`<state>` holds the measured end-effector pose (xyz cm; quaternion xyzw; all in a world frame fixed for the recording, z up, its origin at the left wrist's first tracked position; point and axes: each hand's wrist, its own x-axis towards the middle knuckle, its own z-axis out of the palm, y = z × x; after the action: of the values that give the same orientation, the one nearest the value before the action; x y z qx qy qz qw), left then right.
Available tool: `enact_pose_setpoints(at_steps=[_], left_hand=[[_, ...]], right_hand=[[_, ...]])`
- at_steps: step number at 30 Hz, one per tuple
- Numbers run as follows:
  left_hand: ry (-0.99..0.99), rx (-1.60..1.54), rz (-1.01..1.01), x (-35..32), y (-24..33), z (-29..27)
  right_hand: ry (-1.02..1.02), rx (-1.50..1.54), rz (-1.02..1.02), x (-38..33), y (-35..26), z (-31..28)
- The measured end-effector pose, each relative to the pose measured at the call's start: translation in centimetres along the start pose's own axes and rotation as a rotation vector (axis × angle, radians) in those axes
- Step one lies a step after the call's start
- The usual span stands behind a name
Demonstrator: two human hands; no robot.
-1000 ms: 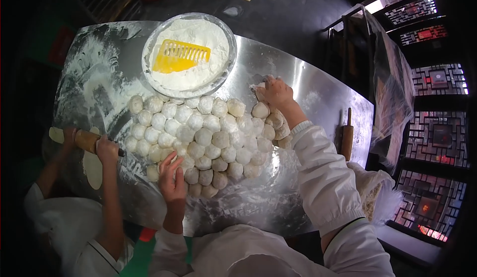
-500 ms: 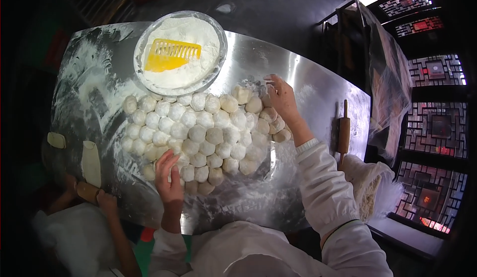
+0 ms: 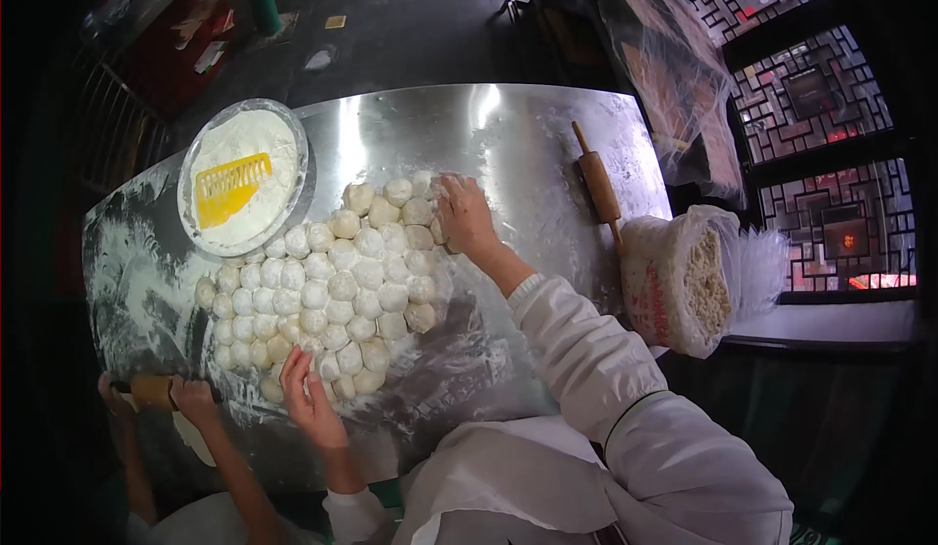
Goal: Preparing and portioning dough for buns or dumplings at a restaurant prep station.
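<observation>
A tight cluster of flour-dusted dough balls (image 3: 342, 285) covers the middle of a steel table (image 3: 508, 350). At its near edge my left hand (image 3: 313, 408) rests with fingers stretched and apart, the fingertips against the dough balls. My right hand (image 3: 471, 219) reaches to the cluster's far right corner, cupped along the outer dough balls; its fingers are spread and grip none of them, though the fingertips are partly hidden.
A round metal basin (image 3: 301, 188) of flour, with a yellow slotted scraper (image 3: 233, 189) in it, stands far left. A rolling pin (image 3: 598, 186) and a plastic bag of flour-like stuff (image 3: 674, 281) are on the right. At near left, a co-worker's hands hold another rolling pin (image 3: 151, 392) over flattened dough (image 3: 193, 438).
The view has swung right, so the table appears shifted left. My right hand has come down against the far right dough balls, which lie closer together. My left hand stays at the near edge.
</observation>
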<state>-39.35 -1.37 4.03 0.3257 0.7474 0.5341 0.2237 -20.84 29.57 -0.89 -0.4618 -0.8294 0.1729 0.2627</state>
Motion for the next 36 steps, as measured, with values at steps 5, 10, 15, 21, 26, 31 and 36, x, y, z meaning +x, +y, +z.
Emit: enact_pose_setpoints(at_steps=[5,10,15,21,26,31,36], left_hand=[[-0.029,0.036,-0.009,-2.0,-0.6,-0.6],[-0.152,0.020,-0.017,-3.1,-0.4,1.4],[-0.289,0.026,-0.107,-4.6,2.7,5.5],[-0.562,0.354,0.308,-10.8,4.5,15.6],[-0.843,0.448,0.411,-17.9,2.5,23.4],[-1.023,0.549,0.621,-22.3,3.9,32.3],[-0.994,0.610,0.650,-22.5,4.3,35.5]], right_hand=[[-0.060,0.037,0.079,-13.5,2.8,-5.4],[-0.065,-0.010,0.278,-24.7,7.1,-11.1],[0.000,-0.057,0.558,-28.1,11.6,-15.1],[0.115,-0.145,0.574,-26.0,14.1,-10.3],[-0.391,0.487,0.020,-23.1,6.7,-11.0],[-0.161,0.267,0.199,-28.4,16.5,-17.5],[-0.367,0.036,0.223,-33.9,21.2,-22.9]])
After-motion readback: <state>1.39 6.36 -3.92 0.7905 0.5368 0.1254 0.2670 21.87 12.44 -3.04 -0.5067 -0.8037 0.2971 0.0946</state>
